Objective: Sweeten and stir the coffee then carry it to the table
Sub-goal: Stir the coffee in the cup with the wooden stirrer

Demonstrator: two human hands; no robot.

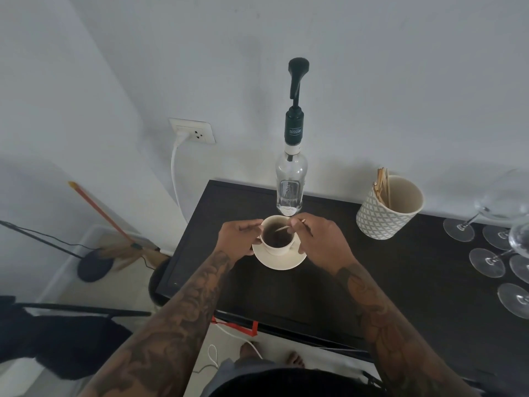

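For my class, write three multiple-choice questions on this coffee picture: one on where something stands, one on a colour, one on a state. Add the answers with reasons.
1. Where does the pump bottle stand?
A. Just behind the cup, near the wall
B. On the floor
C. Inside the patterned holder

2. What colour is the saucer?
A. Red
B. Cream
C. Blue

3. What is the right hand doing?
A. Lying flat on the table
B. Lifting a wine glass
C. Pinching a stir stick whose tip is in the cup

Answers:
1 A: the bottle rises directly behind the cup, close to the wall.
2 B: the saucer is pale cream against the dark table.
3 C: the fingers pinch the stir stick, which slants down into the coffee, while the left hand steadies the cup.
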